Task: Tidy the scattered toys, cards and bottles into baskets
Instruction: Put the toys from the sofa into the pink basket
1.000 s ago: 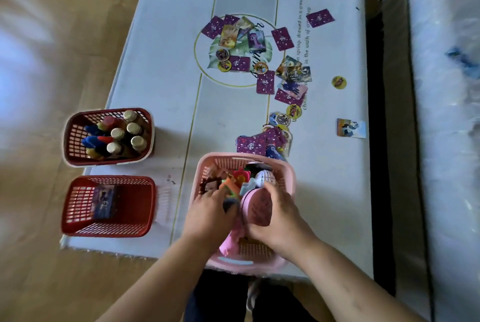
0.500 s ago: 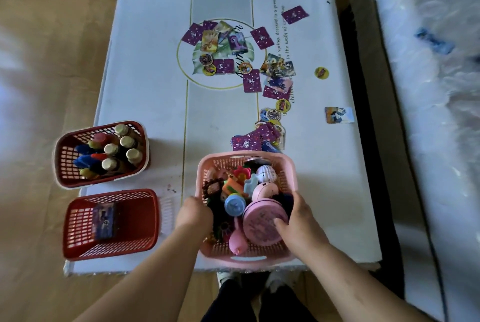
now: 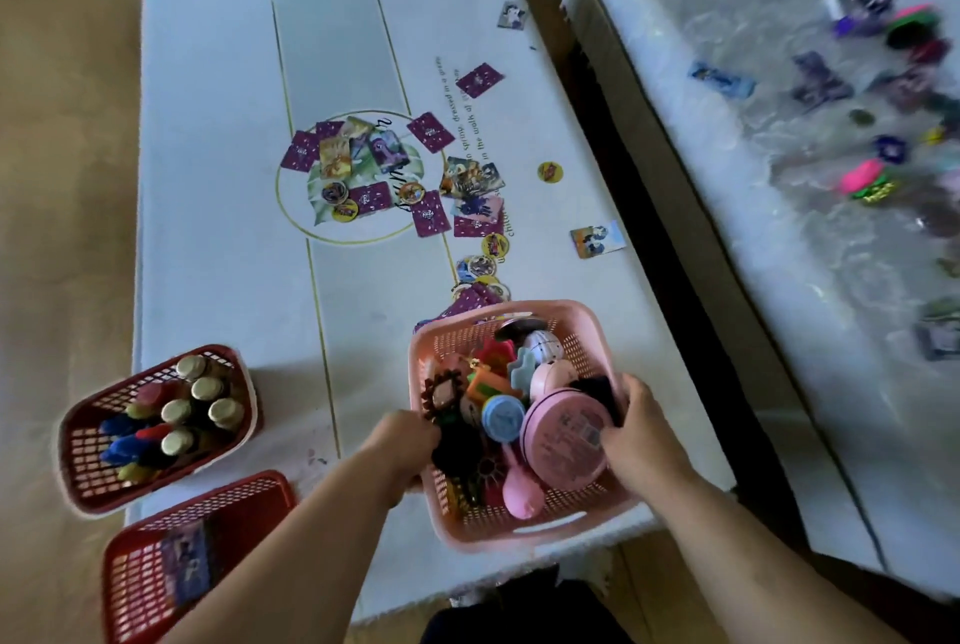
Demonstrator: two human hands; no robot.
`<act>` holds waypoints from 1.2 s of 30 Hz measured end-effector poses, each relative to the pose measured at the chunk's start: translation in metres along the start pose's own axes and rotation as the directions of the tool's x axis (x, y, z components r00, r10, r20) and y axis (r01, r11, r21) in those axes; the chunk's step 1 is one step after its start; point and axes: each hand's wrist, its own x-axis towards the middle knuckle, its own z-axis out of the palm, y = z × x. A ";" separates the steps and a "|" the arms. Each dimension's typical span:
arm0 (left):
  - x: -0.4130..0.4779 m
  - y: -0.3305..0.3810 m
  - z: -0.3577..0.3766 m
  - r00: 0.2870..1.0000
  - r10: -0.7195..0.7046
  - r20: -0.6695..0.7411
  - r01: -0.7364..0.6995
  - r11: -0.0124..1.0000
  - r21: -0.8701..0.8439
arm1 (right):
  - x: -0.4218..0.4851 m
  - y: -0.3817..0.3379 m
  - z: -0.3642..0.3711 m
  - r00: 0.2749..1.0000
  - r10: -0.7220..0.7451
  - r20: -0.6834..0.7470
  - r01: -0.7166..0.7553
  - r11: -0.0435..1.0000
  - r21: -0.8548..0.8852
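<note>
My left hand (image 3: 402, 441) and right hand (image 3: 641, 435) still curl round the walls of the pink basket (image 3: 519, 539) at nine and three o'clock, no longer among its toys (image 3: 563, 441).

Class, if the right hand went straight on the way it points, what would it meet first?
Likely the round pink plastic case in the pink mesh basket, just ahead of the right hand; depth is unclear.

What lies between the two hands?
The pink basket of toys, seen in the head view. The left hand grips its left rim, the right hand its right rim; a round pink case and blue lid lie between.
</note>
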 end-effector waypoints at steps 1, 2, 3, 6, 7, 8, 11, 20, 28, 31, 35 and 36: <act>-0.005 0.015 0.005 0.999 0.036 0.017 -0.036 0.999 0.020 | -0.002 -0.002 -0.014 0.999 -0.006 -0.034 0.006 1.000 0.011; -0.008 0.024 0.008 0.998 0.058 0.023 -0.059 0.998 0.026 | -0.004 -0.004 -0.021 0.999 -0.015 -0.049 0.016 1.000 0.016; -0.013 0.035 0.012 0.996 0.083 0.030 -0.084 0.996 0.033 | -0.006 -0.005 -0.031 0.997 -0.022 -0.073 0.024 0.999 0.033; -0.031 0.071 0.037 0.986 0.157 0.052 -0.158 0.987 0.023 | -0.009 0.002 -0.070 0.981 -0.026 -0.190 0.039 0.997 0.070; -0.037 0.080 0.046 0.984 0.172 0.051 -0.173 0.985 0.010 | -0.008 0.005 -0.079 0.976 -0.011 -0.218 0.031 0.996 0.087; -0.042 0.089 0.054 0.981 0.184 0.054 -0.184 0.983 -0.003 | -0.007 0.009 -0.088 0.972 0.023 -0.234 0.005 0.993 0.120; -0.060 0.114 0.091 0.975 0.204 0.084 -0.202 0.979 -0.032 | -0.001 0.038 -0.123 0.956 0.121 -0.268 -0.040 0.957 0.288; -0.102 0.162 0.267 0.971 0.211 0.108 -0.206 0.977 -0.056 | 0.034 0.155 -0.251 0.925 0.304 -0.230 -0.145 0.839 0.524; -0.120 0.178 0.422 0.985 0.116 0.125 -0.116 0.993 -0.008 | 0.067 0.291 -0.357 0.918 0.368 -0.147 -0.222 0.785 0.579; -0.117 0.184 0.462 0.989 0.104 0.104 -0.102 0.994 -0.026 | 0.084 0.330 -0.380 0.906 0.389 -0.165 -0.250 0.808 0.534; -0.102 0.196 0.491 0.990 0.105 0.094 -0.101 0.994 -0.047 | 0.117 0.363 -0.396 0.908 0.374 -0.186 -0.293 0.888 0.354; -0.097 0.200 0.496 0.989 0.113 0.091 -0.108 0.993 -0.054 | 0.128 0.371 -0.398 0.914 0.369 -0.171 -0.300 0.896 0.327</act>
